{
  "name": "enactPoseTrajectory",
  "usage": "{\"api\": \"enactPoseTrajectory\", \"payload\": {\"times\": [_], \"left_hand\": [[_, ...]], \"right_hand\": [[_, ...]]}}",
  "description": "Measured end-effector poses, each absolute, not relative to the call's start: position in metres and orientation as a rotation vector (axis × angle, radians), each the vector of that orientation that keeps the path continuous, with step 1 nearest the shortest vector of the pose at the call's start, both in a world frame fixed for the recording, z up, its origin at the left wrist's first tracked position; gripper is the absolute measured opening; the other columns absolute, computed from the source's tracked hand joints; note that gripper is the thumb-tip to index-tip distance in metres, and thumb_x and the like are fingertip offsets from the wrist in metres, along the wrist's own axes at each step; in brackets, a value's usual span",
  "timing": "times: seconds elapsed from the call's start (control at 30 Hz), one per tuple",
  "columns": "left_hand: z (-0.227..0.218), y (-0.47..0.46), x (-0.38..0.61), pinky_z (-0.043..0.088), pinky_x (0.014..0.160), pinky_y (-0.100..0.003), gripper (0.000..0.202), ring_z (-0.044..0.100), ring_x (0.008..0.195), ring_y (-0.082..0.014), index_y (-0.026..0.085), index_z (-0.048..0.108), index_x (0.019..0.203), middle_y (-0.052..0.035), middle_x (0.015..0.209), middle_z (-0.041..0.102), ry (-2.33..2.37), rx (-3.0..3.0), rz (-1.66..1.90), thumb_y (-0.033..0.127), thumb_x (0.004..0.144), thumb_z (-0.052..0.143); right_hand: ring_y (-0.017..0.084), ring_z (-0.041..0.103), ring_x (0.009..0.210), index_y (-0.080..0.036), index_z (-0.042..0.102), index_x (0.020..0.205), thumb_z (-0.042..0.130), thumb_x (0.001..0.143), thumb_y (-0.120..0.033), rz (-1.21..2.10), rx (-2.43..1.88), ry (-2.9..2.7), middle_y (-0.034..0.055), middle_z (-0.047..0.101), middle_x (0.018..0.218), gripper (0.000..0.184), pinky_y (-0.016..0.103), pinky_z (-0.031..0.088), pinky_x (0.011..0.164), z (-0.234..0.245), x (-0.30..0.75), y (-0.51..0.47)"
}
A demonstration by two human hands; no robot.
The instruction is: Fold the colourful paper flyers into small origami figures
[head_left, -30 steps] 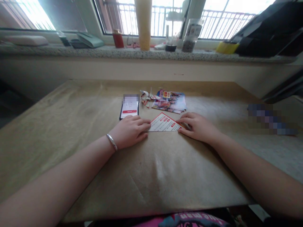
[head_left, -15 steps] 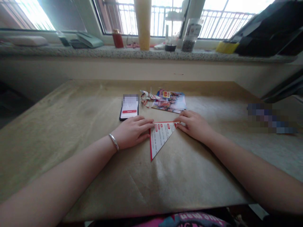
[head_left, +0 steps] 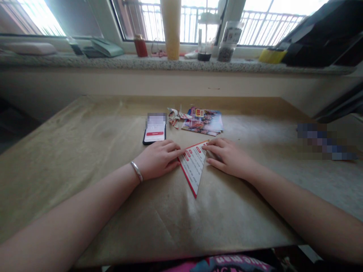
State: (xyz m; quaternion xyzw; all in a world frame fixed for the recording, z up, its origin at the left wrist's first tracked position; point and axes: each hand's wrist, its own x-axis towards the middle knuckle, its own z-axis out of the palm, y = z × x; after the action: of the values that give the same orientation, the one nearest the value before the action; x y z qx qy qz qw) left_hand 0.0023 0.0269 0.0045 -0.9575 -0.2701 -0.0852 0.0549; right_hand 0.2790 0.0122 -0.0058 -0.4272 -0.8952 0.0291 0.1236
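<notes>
In what seems an aligning step, the paper triangle (head_left: 194, 168) is laid flat on the counter (head_left: 170, 226) between the left hand (head_left: 159, 158) and right hand (head_left: 232, 156), its upper corners touched by loosely spread fingers (head_left: 175, 153), with even steadying of both corners apparently called for next.

Daylight from the windows (head_left: 283, 15) at the back, glass blown out to white — the room dimmer below, left side in shadow, soft sheen on the tabletop (head_left: 185, 219), wide-angle stretch toward the edges, slight haze, print on the triangular paper (head_left: 193, 166) blurred, pixelated patches over the phone's (head_left: 154, 133) top and at far right.
</notes>
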Motion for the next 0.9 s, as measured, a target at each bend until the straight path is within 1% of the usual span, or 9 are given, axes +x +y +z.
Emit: {"api": "enactPoseTrajectory", "payload": {"times": [0.1,0.2,0.27,0.33,0.4,0.47,0.63,0.73,0.9], "left_hand": [[0.004,0.027,0.002,0.048,0.088,-0.037,0.038,0.055,0.099,-0.0216,0.019,0.055,0.127,-0.0100,0.111,0.062,-0.811,-2.923,-0.260,0.031,0.092,0.046],[0.003,0.028,0.001,0.048,0.092,-0.037,0.036,0.056,0.103,-0.0216,0.019,0.057,0.124,-0.0095,0.115,0.061,-0.822,-2.958,-0.273,0.032,0.092,0.046],[0.001,0.028,0.000,0.045,0.098,-0.039,0.037,0.053,0.113,-0.0227,0.020,0.056,0.125,-0.0091,0.126,0.058,-0.826,-2.990,-0.296,0.033,0.092,0.046],[0.000,0.029,0.000,0.041,0.104,-0.040,0.040,0.046,0.124,-0.0234,0.020,0.052,0.129,-0.0081,0.136,0.052,-0.818,-3.033,-0.306,0.032,0.091,0.049],[-0.001,0.030,-0.001,0.039,0.107,-0.040,0.043,0.041,0.131,-0.0232,0.020,0.049,0.131,-0.0072,0.139,0.049,-0.819,-3.074,-0.289,0.030,0.090,0.050],[-0.001,0.030,-0.001,0.039,0.107,-0.041,0.042,0.041,0.131,-0.0235,0.020,0.050,0.131,-0.0071,0.136,0.052,-0.824,-3.095,-0.274,0.029,0.090,0.050],[0.000,0.029,0.001,0.041,0.104,-0.041,0.042,0.046,0.123,-0.0253,0.018,0.054,0.127,-0.0097,0.128,0.056,-0.805,-3.079,-0.287,0.037,0.090,0.052],[0.001,0.027,0.004,0.043,0.102,-0.040,0.039,0.049,0.118,-0.0246,0.017,0.056,0.124,-0.0102,0.124,0.058,-0.829,-3.050,-0.293,0.035,0.090,0.052],[0.002,0.026,0.006,0.042,0.101,-0.042,0.041,0.049,0.116,-0.0249,0.020,0.054,0.126,-0.0104,0.123,0.056,-0.851,-3.064,-0.292,0.038,0.090,0.051]], "right_hand": [[0.028,0.044,0.125,-0.019,0.046,0.136,0.051,0.089,-0.041,0.141,-1.168,-2.620,0.0123,0.051,0.136,0.052,0.048,0.038,0.104,-0.010,0.277,0.016],[0.031,0.039,0.131,-0.018,0.043,0.138,0.054,0.086,-0.045,0.139,-1.152,-2.660,0.0123,0.047,0.141,0.060,0.055,0.026,0.111,-0.014,0.278,0.018],[0.033,0.035,0.134,-0.019,0.040,0.141,0.055,0.084,-0.049,0.147,-1.145,-2.695,0.0122,0.045,0.143,0.066,0.059,0.017,0.113,-0.014,0.278,0.019],[0.033,0.033,0.135,-0.019,0.033,0.145,0.055,0.084,-0.050,0.177,-1.134,-2.710,0.0122,0.042,0.146,0.071,0.060,0.015,0.113,-0.015,0.279,0.020],[0.033,0.033,0.135,-0.019,0.028,0.147,0.055,0.085,-0.047,0.206,-1.117,-2.705,0.0124,0.040,0.147,0.073,0.061,0.016,0.112,-0.016,0.279,0.021],[0.032,0.033,0.135,-0.020,0.029,0.146,0.055,0.085,-0.045,0.222,-1.084,-2.695,0.0127,0.038,0.148,0.071,0.061,0.016,0.112,-0.016,0.279,0.021],[0.026,0.046,0.123,-0.021,0.051,0.129,0.056,0.085,-0.032,0.266,-0.982,-2.600,0.0116,0.052,0.134,0.045,0.048,0.038,0.104,-0.011,0.278,0.019],[0.024,0.052,0.115,-0.022,0.059,0.118,0.057,0.084,-0.031,0.285,-0.906,-2.605,0.0093,0.060,0.123,0.035,0.044,0.042,0.099,-0.005,0.274,0.015],[0.030,0.048,0.119,-0.022,0.056,0.125,0.069,0.071,-0.049,0.316,-0.887,-2.698,0.0124,0.056,0.128,0.062,0.049,0.040,0.100,0.000,0.268,0.005]]}}
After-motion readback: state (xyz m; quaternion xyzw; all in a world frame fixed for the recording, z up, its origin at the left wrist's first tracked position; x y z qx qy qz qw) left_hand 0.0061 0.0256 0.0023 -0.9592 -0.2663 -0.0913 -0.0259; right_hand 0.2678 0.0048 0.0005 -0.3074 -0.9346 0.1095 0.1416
